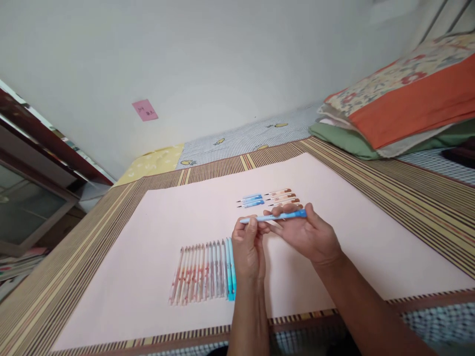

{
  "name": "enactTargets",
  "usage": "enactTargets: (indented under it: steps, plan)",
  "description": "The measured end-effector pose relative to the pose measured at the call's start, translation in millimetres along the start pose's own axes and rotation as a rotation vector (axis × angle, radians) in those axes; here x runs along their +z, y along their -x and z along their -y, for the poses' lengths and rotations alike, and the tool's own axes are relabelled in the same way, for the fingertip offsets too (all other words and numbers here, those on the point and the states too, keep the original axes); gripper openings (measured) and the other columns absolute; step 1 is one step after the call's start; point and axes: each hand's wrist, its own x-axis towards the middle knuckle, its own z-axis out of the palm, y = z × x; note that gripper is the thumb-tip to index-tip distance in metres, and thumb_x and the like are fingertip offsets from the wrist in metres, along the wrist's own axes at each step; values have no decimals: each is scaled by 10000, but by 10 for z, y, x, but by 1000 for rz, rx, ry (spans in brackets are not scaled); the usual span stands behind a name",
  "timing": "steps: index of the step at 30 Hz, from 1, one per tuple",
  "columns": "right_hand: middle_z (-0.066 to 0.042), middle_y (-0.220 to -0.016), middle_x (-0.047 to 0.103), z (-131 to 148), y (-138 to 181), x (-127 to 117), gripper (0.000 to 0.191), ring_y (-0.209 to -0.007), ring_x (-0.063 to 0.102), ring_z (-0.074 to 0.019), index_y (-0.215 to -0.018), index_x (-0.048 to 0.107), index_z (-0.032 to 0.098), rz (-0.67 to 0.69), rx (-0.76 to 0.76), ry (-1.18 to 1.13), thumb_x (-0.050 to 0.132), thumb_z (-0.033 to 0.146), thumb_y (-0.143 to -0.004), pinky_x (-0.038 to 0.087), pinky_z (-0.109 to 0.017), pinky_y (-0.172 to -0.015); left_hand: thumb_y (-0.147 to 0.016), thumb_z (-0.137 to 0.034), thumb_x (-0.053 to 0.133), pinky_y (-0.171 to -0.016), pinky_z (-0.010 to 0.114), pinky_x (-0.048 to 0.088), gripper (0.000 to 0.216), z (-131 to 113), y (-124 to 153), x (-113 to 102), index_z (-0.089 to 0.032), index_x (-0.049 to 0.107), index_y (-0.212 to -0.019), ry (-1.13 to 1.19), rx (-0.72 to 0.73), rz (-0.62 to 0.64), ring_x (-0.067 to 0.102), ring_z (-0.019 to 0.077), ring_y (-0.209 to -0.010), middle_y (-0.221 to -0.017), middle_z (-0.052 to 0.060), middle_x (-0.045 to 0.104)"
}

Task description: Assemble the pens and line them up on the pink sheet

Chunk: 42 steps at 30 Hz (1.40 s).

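Observation:
Both my hands hold one light blue pen (276, 216) level above a pale pink sheet (156, 277). My left hand (248, 249) pinches the pen's left end with closed fingers. My right hand (306, 235) grips its right part, fingers curled round it. Just beyond the hands lie three short blue pen pieces (252, 200) and several brown-tipped ones (282, 196), side by side. To the left of my left wrist, a tidy row of several pens (202, 272) lies on the sheet, pinkish ones, then two blue at the right end.
The pink sheet rests on a striped woven mat (408, 188) over a checked bedsheet (252, 136). Folded bedding with an orange band (404, 109) lies at the back right. A white wall with a pink note (145, 110) stands behind; a dark wooden cabinet (33, 148) is at the left.

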Motion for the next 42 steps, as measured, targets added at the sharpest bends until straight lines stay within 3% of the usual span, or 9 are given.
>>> enactTargets:
  steps: [6,11,15,25,32,36,38,42]
  plan:
    - [-98,-1081,723,-37,-26,28,563,-1154,592,-336,-932,783,263,24,46,81,514,742,-814,401,-554,-1030,-713,-308,831,-675,228,473,249,4,-37,-45,-150,640,-737,86,-20,-72,569,91,-623,-659,-8,617]
    - [-112,-910,707,67,-44,0,625,-1052,620,-330,-720,752,215,7,146,109,469,761,-833,457,-541,-950,-729,-328,813,-662,221,452,258,9,-46,-94,-159,617,-734,-16,5,-60,545,87,-592,-621,-19,601]
    - [-95,-799,664,111,-55,19,657,-902,638,-286,-719,730,201,-48,164,164,452,787,-824,477,-498,-908,-761,-342,785,-674,226,446,261,19,-36,-100,-171,591,-724,-116,13,-7,550,94,-596,-617,-20,603]
    - [-59,-804,644,-68,-26,91,391,-747,610,-218,-843,722,201,-58,59,196,581,562,-885,498,-405,-768,-809,-337,741,-651,246,464,248,-36,-22,-53,-171,575,-728,-147,5,42,585,112,-586,-595,-19,608]
    - [-115,-901,691,58,-69,-63,571,-891,633,-249,-879,763,188,-165,107,258,571,721,-805,522,-341,-691,-684,-368,838,-625,218,470,330,41,-59,-120,-155,599,-762,-77,-33,-140,587,86,-562,-624,-22,631]
    - [-76,-903,705,68,-60,-102,350,-799,633,-207,-896,766,202,-179,86,430,830,471,-682,509,-327,-682,-671,-355,848,-642,227,487,331,48,-82,-138,-152,610,-776,-50,-19,-161,611,93,-579,-643,-12,653]
    - [-38,-832,708,43,-56,-125,326,-704,621,-167,-878,762,204,-181,95,511,889,350,-616,501,-322,-687,-673,-352,847,-636,223,489,326,43,-81,-131,-151,610,-771,-44,-18,-157,612,91,-573,-633,-14,652]
    - [0,-747,703,-41,-64,-149,311,-684,641,-146,-833,756,216,-210,102,393,911,285,-573,517,-316,-727,-666,-344,854,-625,218,498,326,34,-62,-90,-150,610,-758,-10,-14,-175,611,87,-562,-619,-18,651]
